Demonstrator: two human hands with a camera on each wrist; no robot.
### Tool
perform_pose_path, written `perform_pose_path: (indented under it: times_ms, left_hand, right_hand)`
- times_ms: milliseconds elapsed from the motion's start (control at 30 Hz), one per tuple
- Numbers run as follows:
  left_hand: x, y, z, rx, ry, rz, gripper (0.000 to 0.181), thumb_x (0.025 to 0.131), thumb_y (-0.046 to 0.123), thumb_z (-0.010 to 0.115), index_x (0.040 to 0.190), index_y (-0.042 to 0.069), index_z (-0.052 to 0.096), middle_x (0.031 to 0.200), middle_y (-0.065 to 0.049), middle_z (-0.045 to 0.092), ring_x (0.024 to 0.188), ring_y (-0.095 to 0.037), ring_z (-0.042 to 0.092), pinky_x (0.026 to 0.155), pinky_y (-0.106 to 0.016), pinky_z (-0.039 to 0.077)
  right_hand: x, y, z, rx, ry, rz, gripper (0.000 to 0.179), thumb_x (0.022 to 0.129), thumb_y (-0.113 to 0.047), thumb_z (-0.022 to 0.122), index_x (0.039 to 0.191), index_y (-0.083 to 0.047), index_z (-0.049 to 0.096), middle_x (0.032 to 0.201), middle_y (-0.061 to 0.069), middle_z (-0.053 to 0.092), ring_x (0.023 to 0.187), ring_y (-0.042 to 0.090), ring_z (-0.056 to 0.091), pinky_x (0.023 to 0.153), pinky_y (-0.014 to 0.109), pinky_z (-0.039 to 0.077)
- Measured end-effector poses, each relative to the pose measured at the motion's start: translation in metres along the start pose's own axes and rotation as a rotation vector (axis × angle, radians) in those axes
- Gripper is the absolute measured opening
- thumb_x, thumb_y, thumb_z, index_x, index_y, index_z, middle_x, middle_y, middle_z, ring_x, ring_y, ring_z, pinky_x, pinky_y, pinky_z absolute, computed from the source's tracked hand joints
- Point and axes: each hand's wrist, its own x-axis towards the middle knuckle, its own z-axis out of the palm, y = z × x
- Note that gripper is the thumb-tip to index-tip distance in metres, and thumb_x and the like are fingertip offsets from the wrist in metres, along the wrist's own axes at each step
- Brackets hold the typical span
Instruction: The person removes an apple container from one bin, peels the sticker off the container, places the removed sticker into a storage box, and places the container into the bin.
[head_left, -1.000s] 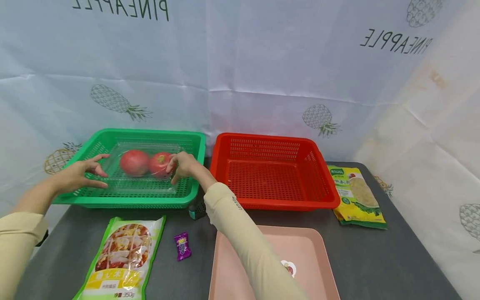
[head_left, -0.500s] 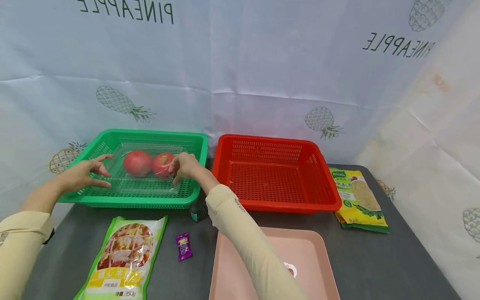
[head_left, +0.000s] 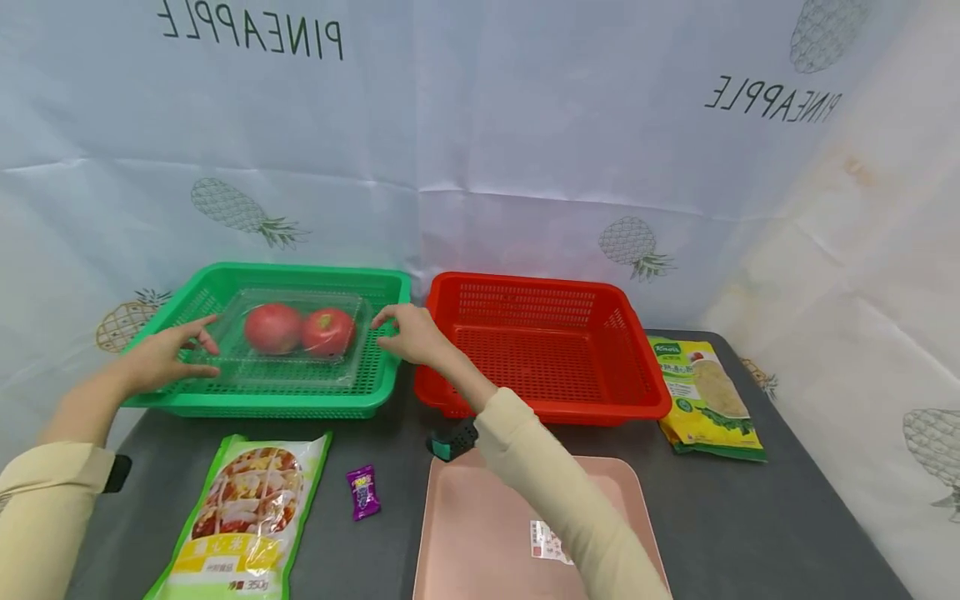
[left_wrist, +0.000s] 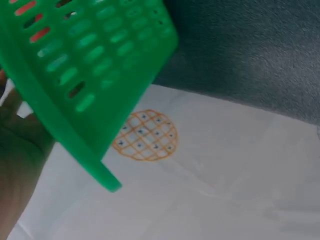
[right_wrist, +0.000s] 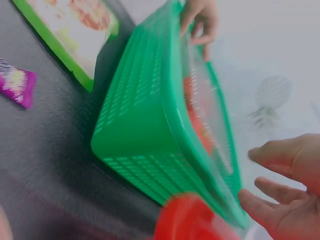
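Observation:
A clear plastic box (head_left: 247, 369) with two red round fruits (head_left: 274, 327) inside sits in the green basket (head_left: 262, 407). My left hand (head_left: 168, 354) is at the basket's left end, thumb apart from the fingers, fingertips right at the box's left side. In the left wrist view, the basket wall hides most of that hand. My right hand (head_left: 412, 335) hovers beyond the basket's right rim, apart from the box, and holds nothing. The right wrist view shows its fingers (right_wrist: 270, 150) spread near the rim.
To the right stands a red basket (head_left: 540, 412), with a yellow Knorr packet (head_left: 712, 392) beside it. In front lie a green-edged food pouch (head_left: 240, 517), a small purple packet (head_left: 364, 492) and a pink tray (head_left: 472, 533). A pineapple-print cloth (head_left: 487, 125) hangs behind.
My right hand has drawn back rightward from the box's right end to beyond the green basket's rim. The left hand has stayed by the box's left end.

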Motion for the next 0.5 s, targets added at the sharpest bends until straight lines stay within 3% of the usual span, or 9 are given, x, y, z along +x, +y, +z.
perform_pose_path:
  times_ms: [67,200,233,367,500]
  left_hand:
    - [-0.004,0.001,0.0,0.003,0.012,-0.001,0.026,0.086,0.01,0.07,0.1,-0.002,0.053,0.142,-0.042,0.021,0.122,-0.063,0.027,0.084,-0.066,0.036]
    - [-0.005,0.007,0.0,0.006,0.023,0.01,0.026,0.091,0.012,0.065,0.108,-0.004,0.053,0.141,-0.045,0.017,0.126,-0.063,0.019,0.088,-0.071,0.028]
    - [-0.004,0.009,0.001,0.011,0.028,0.021,0.028,0.092,0.012,0.064,0.111,-0.006,0.053,0.14,-0.045,0.019,0.127,-0.063,0.019,0.089,-0.071,0.027]
    - [0.002,0.02,0.006,0.067,0.108,0.068,0.043,0.097,0.019,0.058,0.127,-0.01,0.046,0.137,-0.044,0.025,0.128,-0.06,0.021,0.094,-0.071,0.022]
    - [0.004,0.031,0.011,0.166,0.21,-0.047,0.066,0.103,0.042,0.038,0.153,0.008,0.013,0.152,-0.033,-0.001,0.136,-0.057,-0.007,0.097,-0.077,0.0]
  right_hand:
    - [-0.016,0.008,-0.01,0.055,0.04,-0.057,0.027,0.094,-0.012,0.061,0.12,-0.005,0.064,0.137,0.009,0.053,0.103,0.021,0.056,0.079,0.026,0.048]
    - [-0.048,0.026,-0.036,0.074,0.152,-0.152,0.036,0.097,-0.016,0.058,0.13,-0.003,0.056,0.148,0.012,0.04,0.126,0.026,0.047,0.098,0.037,0.045]
    - [-0.056,0.032,-0.043,0.048,0.187,-0.159,0.038,0.097,-0.019,0.057,0.133,-0.004,0.054,0.15,0.012,0.036,0.136,0.026,0.036,0.104,0.04,0.039]
    - [-0.086,0.058,-0.067,-0.117,0.283,-0.12,0.048,0.099,-0.028,0.053,0.142,-0.01,0.045,0.158,0.008,0.018,0.145,0.028,0.012,0.111,0.055,0.022]
    - [-0.107,0.084,-0.078,-0.354,0.339,-0.048,0.055,0.098,-0.039,0.05,0.148,-0.018,0.038,0.161,0.007,0.003,0.146,0.032,-0.007,0.109,0.062,0.014]
